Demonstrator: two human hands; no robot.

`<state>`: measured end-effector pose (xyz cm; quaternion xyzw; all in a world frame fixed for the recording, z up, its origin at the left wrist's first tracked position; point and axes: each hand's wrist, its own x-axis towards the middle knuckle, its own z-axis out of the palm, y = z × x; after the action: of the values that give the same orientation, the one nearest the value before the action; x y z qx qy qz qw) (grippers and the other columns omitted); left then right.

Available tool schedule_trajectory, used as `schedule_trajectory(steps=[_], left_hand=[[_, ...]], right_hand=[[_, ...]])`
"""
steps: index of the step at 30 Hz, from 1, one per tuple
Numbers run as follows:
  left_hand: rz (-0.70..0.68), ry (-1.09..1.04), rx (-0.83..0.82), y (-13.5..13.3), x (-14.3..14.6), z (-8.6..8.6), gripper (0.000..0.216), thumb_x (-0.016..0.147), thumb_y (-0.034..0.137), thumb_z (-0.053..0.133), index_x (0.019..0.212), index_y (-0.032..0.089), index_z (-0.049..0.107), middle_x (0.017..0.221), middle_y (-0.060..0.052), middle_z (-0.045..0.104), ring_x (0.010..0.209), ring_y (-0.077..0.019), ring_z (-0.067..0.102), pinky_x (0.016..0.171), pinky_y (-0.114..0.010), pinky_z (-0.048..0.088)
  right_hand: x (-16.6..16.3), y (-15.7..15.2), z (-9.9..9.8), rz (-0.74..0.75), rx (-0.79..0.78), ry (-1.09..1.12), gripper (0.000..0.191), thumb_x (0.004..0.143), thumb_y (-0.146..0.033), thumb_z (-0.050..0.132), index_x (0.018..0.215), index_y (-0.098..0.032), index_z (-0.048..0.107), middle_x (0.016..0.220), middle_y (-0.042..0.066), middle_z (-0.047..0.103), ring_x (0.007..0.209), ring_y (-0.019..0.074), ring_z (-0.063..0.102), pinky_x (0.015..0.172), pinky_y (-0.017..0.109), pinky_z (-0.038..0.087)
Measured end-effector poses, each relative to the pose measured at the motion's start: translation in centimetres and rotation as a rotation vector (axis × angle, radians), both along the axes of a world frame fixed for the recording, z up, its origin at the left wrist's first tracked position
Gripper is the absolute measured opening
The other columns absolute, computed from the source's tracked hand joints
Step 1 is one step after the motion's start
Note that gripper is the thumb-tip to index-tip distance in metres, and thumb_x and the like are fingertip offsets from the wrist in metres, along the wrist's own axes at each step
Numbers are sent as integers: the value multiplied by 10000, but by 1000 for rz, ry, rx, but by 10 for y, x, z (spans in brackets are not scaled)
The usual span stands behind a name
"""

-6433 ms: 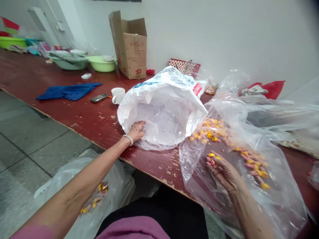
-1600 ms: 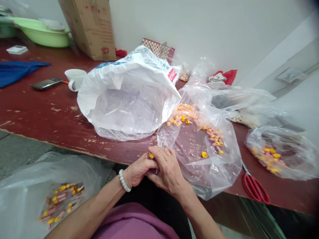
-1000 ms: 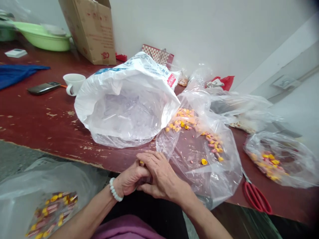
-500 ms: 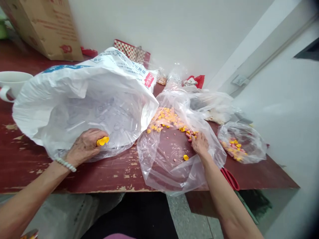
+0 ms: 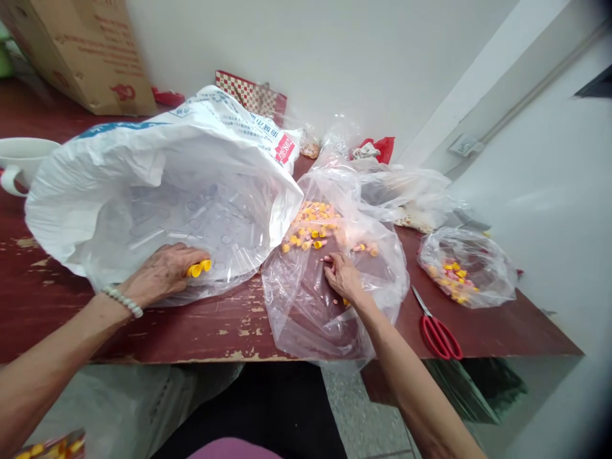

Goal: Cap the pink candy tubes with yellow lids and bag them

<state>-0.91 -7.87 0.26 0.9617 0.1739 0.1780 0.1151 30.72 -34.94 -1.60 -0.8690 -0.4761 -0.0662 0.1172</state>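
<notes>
My left hand (image 5: pixel 165 271) is closed around two yellow caps (image 5: pixel 199 268) whose round open ends stick out past the fingers. It rests at the mouth of a large white sack (image 5: pixel 71 191) with a clear liner, in which clear tubes and rings (image 5: pixel 191 223) lie. My right hand (image 5: pixel 344 274) is in a clear plastic bag (image 5: pixel 296 312) lying open, its fingers bent together near a small pink bit; what they hold is too small to make out. A heap of yellow and pink pieces (image 5: pixel 315 220) lies behind it, with a smaller cluster (image 5: pixel 366 248) to its right.
Red-handled scissors (image 5: pixel 440 335) lie near the table's front edge. Beyond them sits another clear bag (image 5: pixel 492 274) of yellow and pink pieces. A white mug (image 5: pixel 29 159) and a cardboard box (image 5: pixel 95 57) stand at left. More plastic bags (image 5: pixel 406 191) lie along the wall.
My right hand has moved left from the right-hand cluster, and the bag's right side has shifted left, uncovering the scissors. My left hand still holds the yellow caps, almost in place.
</notes>
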Motion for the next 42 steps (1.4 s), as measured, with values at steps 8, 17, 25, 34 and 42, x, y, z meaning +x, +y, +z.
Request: schedule_trajectory(steps=[8, 17, 25, 34, 42], left_hand=[[152, -298, -628, -44, -19, 7, 294, 760, 346, 592, 977, 149, 611, 925, -71, 647, 851, -214, 583, 773, -332, 442], [222, -631, -1216, -81, -13, 8, 610, 680, 297, 690, 1241, 183, 481, 868, -20, 628, 709, -142, 600, 651, -270, 486], [362, -332, -415, -70, -27, 4, 402, 751, 207, 524, 1147, 146, 567, 1126, -92, 630, 992, -214, 599, 910, -337, 454], [128, -65, -46, -52, -49, 20, 492, 670, -3, 413, 1084, 188, 597, 1196, -68, 596, 1092, -195, 550, 928, -309, 442], [73, 119, -71, -50, -34, 24, 387, 721, 47, 464, 1038, 191, 633, 1030, -80, 656, 964, -215, 591, 837, -311, 448]], right_hand=[[-41, 23, 16, 35, -67, 37, 316, 842, -376, 514, 1108, -232, 606, 1308, 90, 505, 1166, 275, 446, 913, 420, 371], [-32, 14, 20, -207, -199, 84, 341, 878, -279, 397, 1092, -152, 631, 1028, 159, 635, 952, 271, 594, 778, 373, 448], [-37, 13, 20, 37, -139, 107, 310, 902, -323, 399, 1110, -285, 626, 1161, 59, 607, 1071, 249, 534, 816, 370, 424], [-35, 12, 19, 16, 177, 125, 427, 896, -497, 386, 975, -153, 627, 956, 125, 612, 853, 213, 586, 765, 352, 472], [-140, 2, 46, 96, 681, 864, 358, 760, -460, 649, 989, -199, 560, 777, 18, 640, 666, 151, 604, 627, 298, 509]])
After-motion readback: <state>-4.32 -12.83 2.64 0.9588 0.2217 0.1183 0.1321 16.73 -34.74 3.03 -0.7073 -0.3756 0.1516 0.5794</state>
